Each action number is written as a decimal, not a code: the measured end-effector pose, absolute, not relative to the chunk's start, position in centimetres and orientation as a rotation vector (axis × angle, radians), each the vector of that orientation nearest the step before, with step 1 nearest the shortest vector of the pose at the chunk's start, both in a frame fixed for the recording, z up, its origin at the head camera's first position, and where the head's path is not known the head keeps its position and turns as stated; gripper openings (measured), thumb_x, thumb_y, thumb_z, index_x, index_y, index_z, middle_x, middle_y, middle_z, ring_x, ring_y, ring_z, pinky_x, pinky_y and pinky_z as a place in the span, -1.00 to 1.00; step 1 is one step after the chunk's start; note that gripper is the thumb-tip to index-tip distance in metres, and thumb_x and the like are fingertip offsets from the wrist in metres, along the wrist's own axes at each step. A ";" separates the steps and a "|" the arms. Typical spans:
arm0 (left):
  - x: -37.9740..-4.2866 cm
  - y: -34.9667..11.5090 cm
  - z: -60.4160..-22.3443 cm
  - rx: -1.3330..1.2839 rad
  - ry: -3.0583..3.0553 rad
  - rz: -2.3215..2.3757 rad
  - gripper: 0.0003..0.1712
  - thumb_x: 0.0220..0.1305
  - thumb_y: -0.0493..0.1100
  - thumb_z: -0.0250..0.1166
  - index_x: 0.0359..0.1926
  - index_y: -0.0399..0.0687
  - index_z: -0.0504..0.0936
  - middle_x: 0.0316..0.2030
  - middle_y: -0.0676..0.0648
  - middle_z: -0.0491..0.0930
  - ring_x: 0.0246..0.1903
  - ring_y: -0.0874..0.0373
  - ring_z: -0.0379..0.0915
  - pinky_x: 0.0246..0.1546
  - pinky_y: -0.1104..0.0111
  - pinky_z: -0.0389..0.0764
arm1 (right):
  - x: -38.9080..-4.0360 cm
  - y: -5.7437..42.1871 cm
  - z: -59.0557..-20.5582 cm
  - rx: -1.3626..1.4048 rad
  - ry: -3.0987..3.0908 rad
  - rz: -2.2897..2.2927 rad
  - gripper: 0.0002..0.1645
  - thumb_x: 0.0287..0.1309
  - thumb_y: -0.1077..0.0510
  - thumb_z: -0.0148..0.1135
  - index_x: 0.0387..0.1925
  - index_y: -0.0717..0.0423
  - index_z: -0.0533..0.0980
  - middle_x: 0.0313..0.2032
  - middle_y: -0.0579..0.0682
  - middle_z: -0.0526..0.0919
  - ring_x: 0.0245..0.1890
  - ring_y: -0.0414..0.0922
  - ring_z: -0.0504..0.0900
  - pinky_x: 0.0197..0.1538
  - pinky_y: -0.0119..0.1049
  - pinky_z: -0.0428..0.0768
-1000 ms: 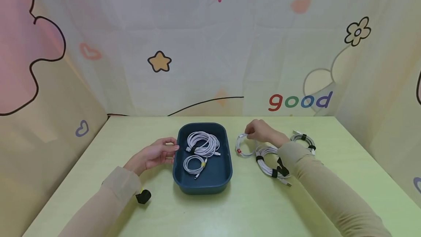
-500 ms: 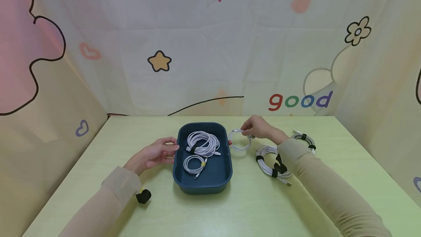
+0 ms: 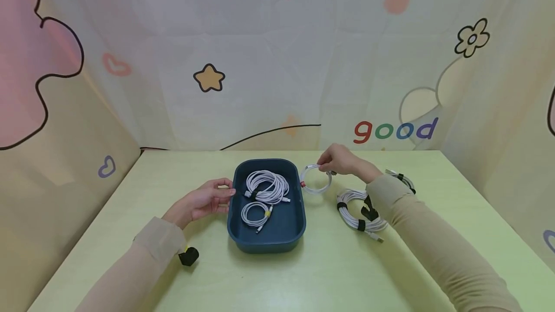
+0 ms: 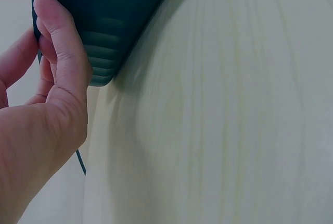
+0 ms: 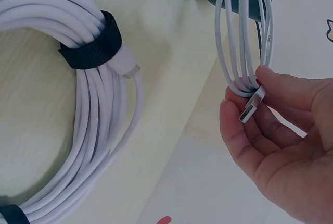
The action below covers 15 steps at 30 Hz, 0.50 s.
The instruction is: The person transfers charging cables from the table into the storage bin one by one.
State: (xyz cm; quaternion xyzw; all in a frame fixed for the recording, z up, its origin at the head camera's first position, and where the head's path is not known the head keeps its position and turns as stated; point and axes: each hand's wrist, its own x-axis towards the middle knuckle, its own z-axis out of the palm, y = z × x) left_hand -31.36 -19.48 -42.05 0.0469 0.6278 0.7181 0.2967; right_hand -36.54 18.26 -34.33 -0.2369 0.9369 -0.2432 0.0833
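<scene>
Fingers (image 5: 237,135), right hand (image 3: 340,160): pinching the red-banded coil (image 5: 243,31) at its loop's edge.
Coil position: hanging down and leftward from those fingertips; I am not confirming contact with the bin.
Blue bin (image 3: 266,247): standing just left of the coil.
Left hand (image 3: 210,200): resting, loosely bent, against the bin's left side.
Nearer hand: I am reading right.

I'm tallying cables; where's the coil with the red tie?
In the head view, the red-tied coil is pinched in the right hand, beside the right rim of the blue bin, left of the larger black-tied coil.
</scene>
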 end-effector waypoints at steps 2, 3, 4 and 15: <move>-31.4 -19.5 -42.0 0.116 1.665 1.910 -0.82 0.40 -0.25 0.11 -0.06 -0.11 0.31 -0.37 0.02 0.57 -0.44 0.20 0.51 -0.32 0.37 0.66 | -36.5 18.3 -34.1 -0.689 2.795 -0.722 -0.79 0.19 0.31 0.24 -0.18 0.37 0.64 -0.33 0.23 0.72 -0.51 -0.17 0.58 -0.39 -0.41 0.59; -31.4 -19.4 -41.9 0.113 1.666 1.909 -0.81 0.40 -0.25 0.11 -0.05 -0.11 0.31 -0.37 0.01 0.57 -0.44 0.20 0.51 -0.32 0.37 0.66 | -36.5 18.3 -34.0 -0.680 2.793 -0.721 -0.79 0.19 0.30 0.23 -0.17 0.37 0.63 -0.31 0.24 0.72 -0.50 -0.17 0.58 -0.38 -0.40 0.60; -31.4 -19.4 -41.9 0.109 1.668 1.908 -0.81 0.40 -0.25 0.11 -0.04 -0.11 0.30 -0.37 0.01 0.57 -0.44 0.20 0.51 -0.32 0.38 0.66 | -36.5 18.3 -33.9 -0.672 2.789 -0.727 -0.78 0.20 0.30 0.23 -0.16 0.37 0.63 -0.30 0.26 0.72 -0.50 -0.17 0.58 -0.37 -0.39 0.61; -31.4 -19.5 -41.9 0.121 1.670 1.898 -0.83 0.39 -0.24 0.13 -0.08 -0.07 0.32 -0.37 0.02 0.57 -0.43 0.20 0.51 -0.31 0.38 0.66 | -36.3 17.3 -33.2 -0.661 2.748 -0.779 -0.80 0.20 0.28 0.24 -0.18 0.31 0.65 -0.36 0.18 0.70 -0.50 -0.15 0.54 -0.37 -0.42 0.56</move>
